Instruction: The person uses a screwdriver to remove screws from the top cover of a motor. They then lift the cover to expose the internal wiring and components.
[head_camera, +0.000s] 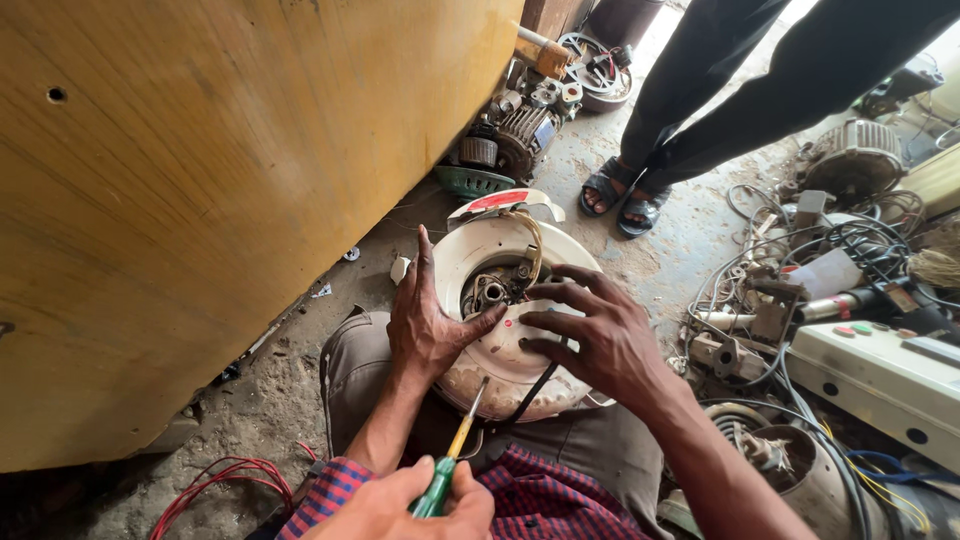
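**Both hands lie open on a white round motor housing in the lap**

Nearest to the camera, at the lower edge, a third hand (400, 510) grips a screwdriver with green and yellow handle (445, 470); I cannot tell whose hand it is. The screwdriver's tip reaches the lower rim of the white motor housing (500, 370), which rests on the person's lap, on the grey-brown trousers (355, 370).

The left hand (430, 325) lies flat on the left part of the housing, fingers straight, thumb pointing to the centre. The right hand (590, 335) is spread, and its fingertips touch the housing from the right, beside the open centre (492, 288) with metal parts and wires. Neither hand pinches anything.

Red wires (230, 475) lie on the floor at the left, below a yellow wooden panel (200, 200). At the right stands a grey control box (880, 375). Farther away are electric motors (520, 135) and the sandalled feet (620, 195) of a standing person.
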